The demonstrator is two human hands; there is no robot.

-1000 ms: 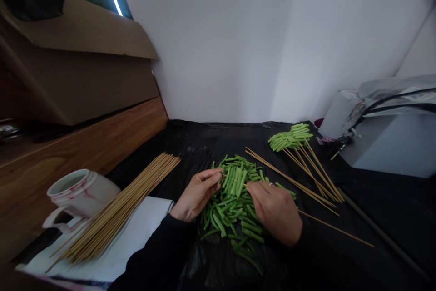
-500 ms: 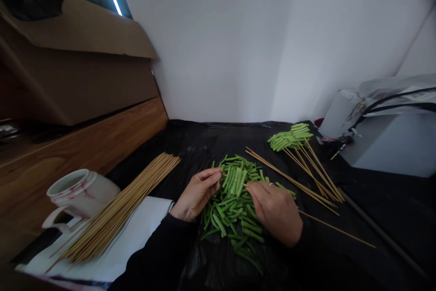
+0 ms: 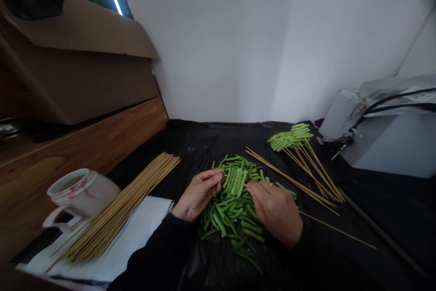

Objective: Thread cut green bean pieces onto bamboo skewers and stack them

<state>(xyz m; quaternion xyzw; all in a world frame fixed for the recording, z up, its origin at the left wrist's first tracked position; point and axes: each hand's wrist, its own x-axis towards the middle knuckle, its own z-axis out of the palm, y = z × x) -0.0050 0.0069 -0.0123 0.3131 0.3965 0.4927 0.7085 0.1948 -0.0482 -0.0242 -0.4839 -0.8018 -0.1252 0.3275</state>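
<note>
Several cut green bean pieces [image 3: 235, 181] sit side by side on a thin bamboo skewer [image 3: 335, 229] above the bean pile. My left hand [image 3: 199, 191] pinches the skewer's tip end at the left of these pieces. Closed around the same skewer just right of the pieces is my right hand [image 3: 275, 211], with a ring on one finger. The skewer's bare end sticks out past that hand toward the lower right. Under both hands lies a heap of loose cut green beans [image 3: 235, 211].
Filled bean skewers [image 3: 289, 137] lie at the back right, their sticks pointing forward. A bundle of bamboo skewers [image 3: 119, 211] rests on white paper [image 3: 150, 223] beside a mug [image 3: 83, 193]. Black plastic [image 3: 200, 139] covers the table. A cardboard box [image 3: 91, 77] stands left, a white box [image 3: 395, 143] right.
Hardly anything differs. Both hands keep their hold on the skewer, and the bean pieces on it stay in nearly the same place.
</note>
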